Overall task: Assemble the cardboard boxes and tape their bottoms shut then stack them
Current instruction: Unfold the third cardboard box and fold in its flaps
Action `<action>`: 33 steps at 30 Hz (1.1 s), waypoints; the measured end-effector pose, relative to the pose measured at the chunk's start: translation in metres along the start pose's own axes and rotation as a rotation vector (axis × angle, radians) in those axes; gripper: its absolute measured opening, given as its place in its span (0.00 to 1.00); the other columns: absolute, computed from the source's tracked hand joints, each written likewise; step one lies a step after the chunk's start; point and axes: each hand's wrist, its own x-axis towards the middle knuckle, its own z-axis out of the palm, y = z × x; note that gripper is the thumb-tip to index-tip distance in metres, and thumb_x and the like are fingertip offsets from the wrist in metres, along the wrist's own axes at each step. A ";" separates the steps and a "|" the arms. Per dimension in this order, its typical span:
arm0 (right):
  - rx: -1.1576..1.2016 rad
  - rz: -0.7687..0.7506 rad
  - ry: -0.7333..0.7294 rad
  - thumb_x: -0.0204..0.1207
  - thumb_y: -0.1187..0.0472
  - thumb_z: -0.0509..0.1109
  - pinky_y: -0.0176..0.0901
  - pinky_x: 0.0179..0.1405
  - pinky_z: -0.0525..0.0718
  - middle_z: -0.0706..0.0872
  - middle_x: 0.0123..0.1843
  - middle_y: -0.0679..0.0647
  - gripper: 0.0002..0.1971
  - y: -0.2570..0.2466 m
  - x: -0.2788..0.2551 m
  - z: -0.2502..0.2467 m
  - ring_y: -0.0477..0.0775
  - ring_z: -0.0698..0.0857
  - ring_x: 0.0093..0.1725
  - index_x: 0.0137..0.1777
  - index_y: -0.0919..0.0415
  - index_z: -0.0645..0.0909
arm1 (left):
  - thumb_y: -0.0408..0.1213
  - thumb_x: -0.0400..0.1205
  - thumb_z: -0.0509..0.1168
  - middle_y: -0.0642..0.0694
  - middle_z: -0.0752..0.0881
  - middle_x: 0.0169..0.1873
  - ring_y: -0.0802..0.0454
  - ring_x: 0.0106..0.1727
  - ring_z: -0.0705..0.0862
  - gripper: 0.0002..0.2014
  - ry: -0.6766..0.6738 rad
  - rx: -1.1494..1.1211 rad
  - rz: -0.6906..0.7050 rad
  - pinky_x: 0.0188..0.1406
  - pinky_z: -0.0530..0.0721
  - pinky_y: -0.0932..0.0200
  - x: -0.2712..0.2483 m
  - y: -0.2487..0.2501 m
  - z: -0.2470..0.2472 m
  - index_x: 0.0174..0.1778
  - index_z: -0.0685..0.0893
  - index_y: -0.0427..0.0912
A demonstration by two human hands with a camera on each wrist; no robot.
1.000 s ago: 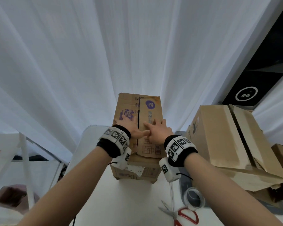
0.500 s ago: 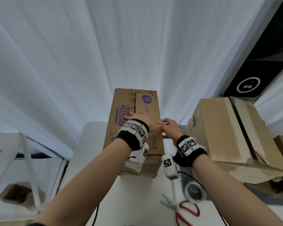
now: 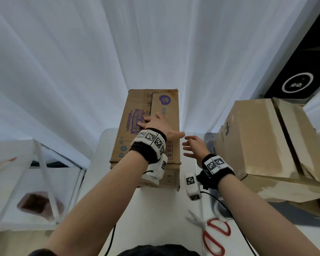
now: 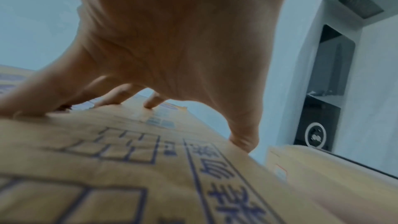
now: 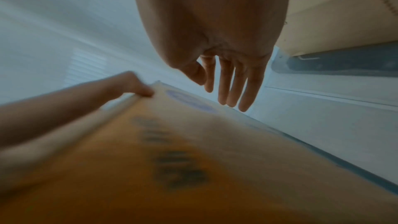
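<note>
Left hand [image 3: 156, 124] presses flat on the printed carton [image 3: 146, 137]; right hand [image 3: 194, 147] hangs free, fingers relaxed. Carton likely light, flexible: hold at corners.

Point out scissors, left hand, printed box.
scissors [image 3: 215, 235], head view, on a red handle loop.
left hand [image 3: 158, 124], head view, on its back.
printed box [image 3: 169, 108], head view, on the right top flap.

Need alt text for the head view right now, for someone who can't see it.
The left hand presses flat on the printed cardboard box, while the right hand hovers open beside it. Red-handled scissors lie on the white table.
</note>
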 end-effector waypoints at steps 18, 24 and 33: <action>-0.046 0.506 -0.173 0.83 0.37 0.60 0.55 0.43 0.80 0.78 0.60 0.61 0.27 0.090 0.042 0.055 0.63 0.79 0.56 0.73 0.56 0.71 | 0.85 0.53 0.63 0.38 0.69 0.79 0.38 0.76 0.72 0.69 0.026 -0.195 -0.063 0.75 0.74 0.39 0.009 -0.128 -0.040 0.83 0.59 0.40; -0.091 0.517 -0.183 0.76 0.31 0.61 0.67 0.72 0.75 0.77 0.76 0.60 0.38 0.120 0.072 0.059 0.64 0.75 0.74 0.78 0.55 0.73 | 0.92 0.46 0.57 0.47 0.84 0.64 0.43 0.62 0.83 0.62 0.009 -0.241 0.007 0.66 0.81 0.41 0.016 -0.141 -0.042 0.72 0.76 0.55; -0.096 0.561 -0.174 0.71 0.26 0.64 0.66 0.69 0.79 0.78 0.73 0.63 0.44 0.110 0.064 0.065 0.68 0.79 0.69 0.79 0.58 0.72 | 0.84 0.50 0.68 0.42 0.75 0.74 0.39 0.73 0.75 0.70 -0.025 -0.388 -0.063 0.75 0.74 0.38 0.015 -0.145 -0.043 0.83 0.61 0.44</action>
